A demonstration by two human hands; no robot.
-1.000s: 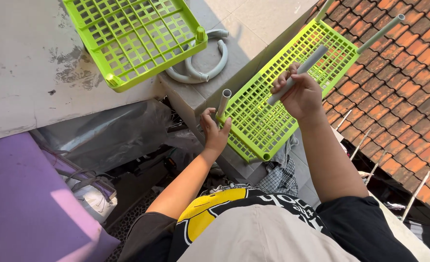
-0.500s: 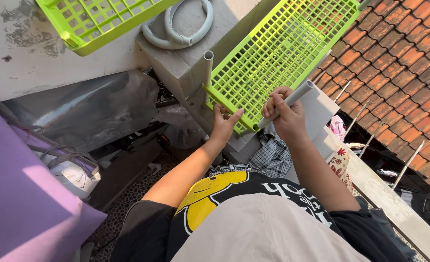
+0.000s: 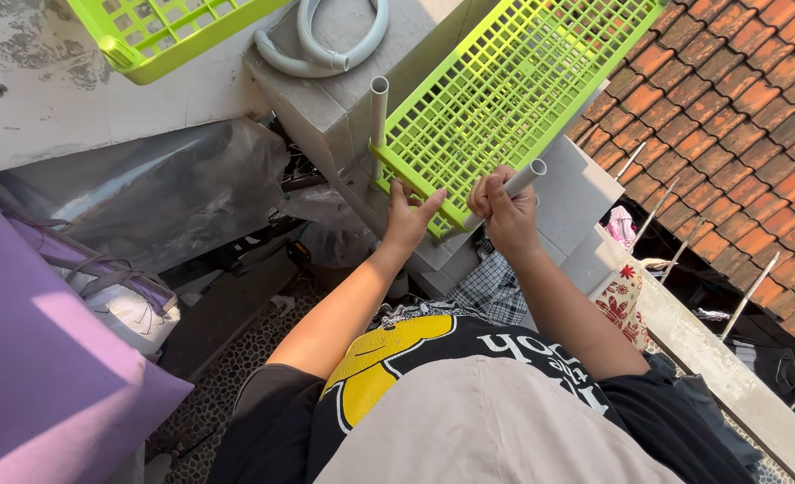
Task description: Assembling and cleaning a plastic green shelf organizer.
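The right hand (image 3: 505,215) has its fingers wrapped tight round a grey tube (image 3: 512,190), its lower end at the near corner of the green rack (image 3: 505,90). Just beside it, the left hand (image 3: 408,220) presses spread fingers against the rack's near edge. Beyond those fingers a second tube (image 3: 378,112) stands upright in the rack's corner. Farther off, a grey hose (image 3: 326,45) lies coiled on the ledge (image 3: 317,99).

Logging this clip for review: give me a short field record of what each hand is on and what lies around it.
left hand: steadies near edge of green grid shelf
right hand: gripping grey tube at shelf's near corner
fitted tube: upright in the left corner
second green shelf: on concrete ledge, upper left
hose: coiled behind
roof tiles: right side
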